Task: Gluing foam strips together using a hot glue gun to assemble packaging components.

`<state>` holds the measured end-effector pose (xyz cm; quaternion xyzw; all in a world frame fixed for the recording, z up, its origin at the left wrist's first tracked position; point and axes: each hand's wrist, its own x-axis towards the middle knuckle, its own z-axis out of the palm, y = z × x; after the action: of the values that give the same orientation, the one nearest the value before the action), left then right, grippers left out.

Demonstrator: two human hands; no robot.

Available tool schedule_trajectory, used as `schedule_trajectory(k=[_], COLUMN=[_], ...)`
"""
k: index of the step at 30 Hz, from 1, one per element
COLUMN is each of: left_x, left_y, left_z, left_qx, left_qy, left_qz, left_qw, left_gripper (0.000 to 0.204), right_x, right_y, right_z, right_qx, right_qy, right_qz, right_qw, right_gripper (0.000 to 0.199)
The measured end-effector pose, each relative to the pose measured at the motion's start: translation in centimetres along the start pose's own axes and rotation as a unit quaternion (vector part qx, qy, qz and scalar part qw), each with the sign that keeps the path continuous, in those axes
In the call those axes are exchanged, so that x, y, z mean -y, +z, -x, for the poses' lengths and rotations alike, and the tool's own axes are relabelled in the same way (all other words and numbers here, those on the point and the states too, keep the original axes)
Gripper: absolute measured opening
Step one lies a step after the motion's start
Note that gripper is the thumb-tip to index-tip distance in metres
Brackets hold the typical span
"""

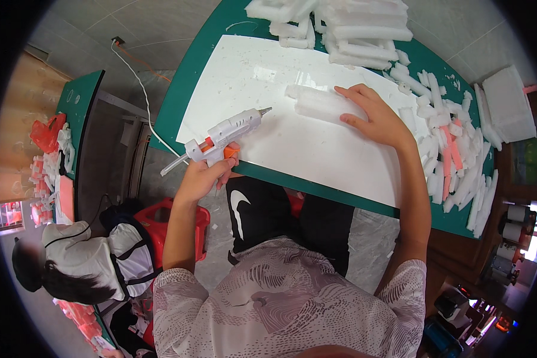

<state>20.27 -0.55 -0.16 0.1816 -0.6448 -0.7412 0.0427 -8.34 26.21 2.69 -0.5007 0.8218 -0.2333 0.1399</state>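
In my left hand (212,173) is a white hot glue gun (235,126) with an orange trigger, its metal nozzle tilted up to the right. A glue stick juts from its rear. My right hand (373,116) rests at the right end of a white foam piece (322,102), thumb and fingers on either side of it. The foam piece lies on a glossy white board (268,143), a short way right of the nozzle. Whatever lies under my right palm is hidden.
White foam strips (370,30) are stacked at the table's far edge. Loose foam strips, some pink (450,149), heap at the right. A white cord (146,98) runs down on the left. Behind a red stool (200,230), another person (95,256) sits at the lower left.
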Motion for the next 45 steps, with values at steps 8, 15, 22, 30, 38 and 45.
schedule_trajectory(k=[8,15,22,30,38,45], left_x=[0.8,0.4,0.9,0.8,-0.6,0.2], left_y=[-0.3,-0.1,-0.3,-0.2,1.7,1.6], left_z=[-0.2,0.1,0.1,0.0,-0.2,-1.1], left_qx=[0.0,-0.004,-0.014,-0.014,-0.042,-0.004], left_qy=[-0.002,-0.002,0.004,-0.005,0.0,0.107], left_qz=[-0.006,-0.032,-0.028,-0.054,-0.098,-0.248], left_qw=[1.0,0.999,0.999,0.998,0.994,0.963], left_gripper=[0.031,0.03,0.03,0.03,0.023,0.011], right_x=[0.4,0.0,-0.8,-0.8,-0.6,0.6], right_y=[1.2,1.0,-1.2,-1.1,0.0,0.7], right_z=[0.4,0.5,0.1,-0.1,0.8,1.6], right_qx=[0.004,-0.002,0.114,0.073,0.007,-0.057], right_qy=[0.013,-0.009,0.035,0.007,-0.03,-0.041], right_qz=[0.048,0.014,-0.11,-0.046,-0.015,0.043], right_qw=[0.999,1.0,0.987,0.996,0.999,0.997], right_gripper=[0.058,0.053,0.044,0.038,0.04,0.047])
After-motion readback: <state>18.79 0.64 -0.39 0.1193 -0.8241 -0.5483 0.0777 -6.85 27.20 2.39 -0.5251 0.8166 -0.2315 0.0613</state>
